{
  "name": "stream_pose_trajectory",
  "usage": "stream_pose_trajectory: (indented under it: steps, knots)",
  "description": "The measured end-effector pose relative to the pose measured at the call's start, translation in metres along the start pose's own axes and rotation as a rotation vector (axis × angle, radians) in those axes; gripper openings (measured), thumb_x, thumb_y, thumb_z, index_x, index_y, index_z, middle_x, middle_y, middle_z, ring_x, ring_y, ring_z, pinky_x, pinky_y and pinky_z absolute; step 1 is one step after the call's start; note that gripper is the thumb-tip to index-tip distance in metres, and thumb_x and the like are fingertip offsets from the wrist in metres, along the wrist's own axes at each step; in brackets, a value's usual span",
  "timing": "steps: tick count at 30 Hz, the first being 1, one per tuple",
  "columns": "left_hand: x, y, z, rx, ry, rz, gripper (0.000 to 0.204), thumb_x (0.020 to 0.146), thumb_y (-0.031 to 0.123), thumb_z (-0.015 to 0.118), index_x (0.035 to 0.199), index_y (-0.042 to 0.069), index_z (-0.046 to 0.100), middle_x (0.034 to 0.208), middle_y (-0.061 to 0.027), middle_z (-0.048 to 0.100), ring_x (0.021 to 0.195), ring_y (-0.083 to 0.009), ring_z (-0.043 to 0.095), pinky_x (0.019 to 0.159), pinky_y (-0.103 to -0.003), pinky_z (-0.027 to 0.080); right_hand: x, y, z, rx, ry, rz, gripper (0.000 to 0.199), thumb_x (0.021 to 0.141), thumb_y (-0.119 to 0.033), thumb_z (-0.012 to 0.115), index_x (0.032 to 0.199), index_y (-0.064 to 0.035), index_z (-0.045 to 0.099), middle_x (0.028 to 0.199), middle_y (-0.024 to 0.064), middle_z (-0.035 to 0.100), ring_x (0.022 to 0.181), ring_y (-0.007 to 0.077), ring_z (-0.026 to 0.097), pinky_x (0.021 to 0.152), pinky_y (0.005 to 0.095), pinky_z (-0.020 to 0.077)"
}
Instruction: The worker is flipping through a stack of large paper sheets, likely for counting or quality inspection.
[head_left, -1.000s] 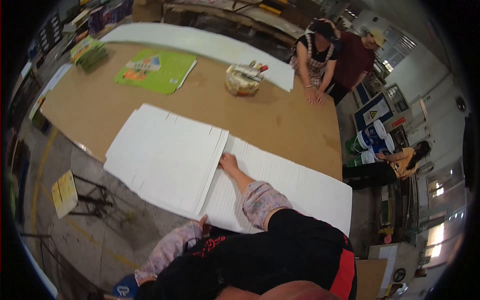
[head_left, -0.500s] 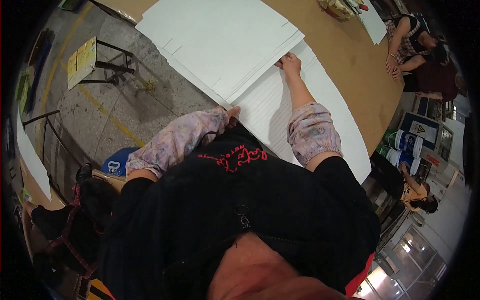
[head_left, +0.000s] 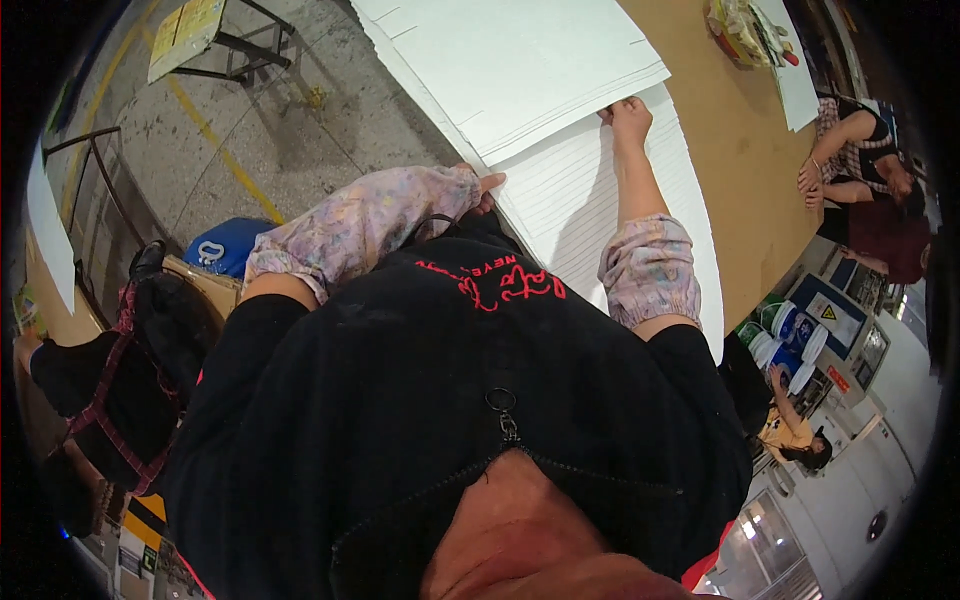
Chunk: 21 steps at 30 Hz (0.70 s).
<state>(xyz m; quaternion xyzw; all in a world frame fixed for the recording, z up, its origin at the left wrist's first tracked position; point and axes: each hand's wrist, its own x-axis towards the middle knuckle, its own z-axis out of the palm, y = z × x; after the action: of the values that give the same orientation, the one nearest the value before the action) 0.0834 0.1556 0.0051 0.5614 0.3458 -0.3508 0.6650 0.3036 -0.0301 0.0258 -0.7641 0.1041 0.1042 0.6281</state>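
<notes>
A stack of large white sheets [head_left: 520, 70] with short dark lines near its edges lies in front of me, overlapping a white sheet with many parallel lines [head_left: 570, 190]. My left hand [head_left: 485, 188] is at the stack's near-left corner, its thumb along the edge and the other fingers partly hidden below. At the near-right edge of the stack, my right hand [head_left: 628, 122] has its fingers curled around the border of the white sheets. How many layers it grips cannot be made out. Patterned sleeve covers wrap both forearms.
The brown table [head_left: 735, 150] bears a container of odds and ends [head_left: 745, 35] at the far right. A yellow-topped stool [head_left: 187, 38] stands on the floor at left, near a blue item [head_left: 225, 245]. Other people are at the right and lower left; buckets [head_left: 790, 340] stand at right.
My view has shifted, so the sheets, stool and people appear in different places. Both hands keep nearly the same spots on the edges of the white sheets.
</notes>
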Motion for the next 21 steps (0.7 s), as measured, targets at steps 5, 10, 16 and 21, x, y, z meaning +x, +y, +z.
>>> stream_pose_trajectory:
  steps: [5,10,16,21]
  knots:
    - [0.012,-0.003,0.000,0.018,-0.074,-0.019,0.051,0.071,0.049,0.062,0.060,-0.001,0.057,0.058,-0.0096,0.058,0.047,-0.0167,0.055,0.042,-0.025,0.045,0.011,0.004,-0.018,-0.043,-0.058,0.002,0.009,0.077,-0.003,0.056,0.079,0.0046,0.051,0.070,0.0099,0.058,0.056,0.0150,0.058,0.044,0.0245,0.0445]
    - [0.006,0.005,-0.001,0.024,-0.015,-0.077,0.052,0.071,0.049,0.062,0.064,-0.002,0.057,0.062,-0.0107,0.060,0.049,-0.0188,0.056,0.043,-0.027,0.047,-0.001,-0.006,-0.013,-0.092,-0.031,0.061,0.011,0.079,-0.006,0.055,0.079,0.0043,0.050,0.068,0.0103,0.058,0.054,0.0147,0.056,0.049,0.0242,0.0460]
    - [0.001,0.019,-0.001,0.058,-0.023,-0.158,0.048,0.073,0.042,0.064,0.069,-0.006,0.057,0.061,-0.0116,0.060,0.048,-0.0179,0.056,0.042,-0.028,0.049,-0.002,-0.002,-0.019,-0.131,-0.020,0.056,0.011,0.079,-0.006,0.055,0.079,0.0043,0.051,0.069,0.0110,0.058,0.058,0.0170,0.059,0.054,0.0257,0.0507]
    - [-0.002,0.019,0.000,0.039,-0.027,-0.139,0.047,0.072,0.041,0.064,0.071,-0.005,0.056,0.063,-0.0110,0.060,0.048,-0.0175,0.056,0.042,-0.029,0.049,-0.002,-0.004,-0.021,-0.158,-0.039,0.068,0.010,0.080,-0.006,0.053,0.079,0.0037,0.051,0.070,0.0107,0.059,0.058,0.0162,0.059,0.053,0.0252,0.0509]
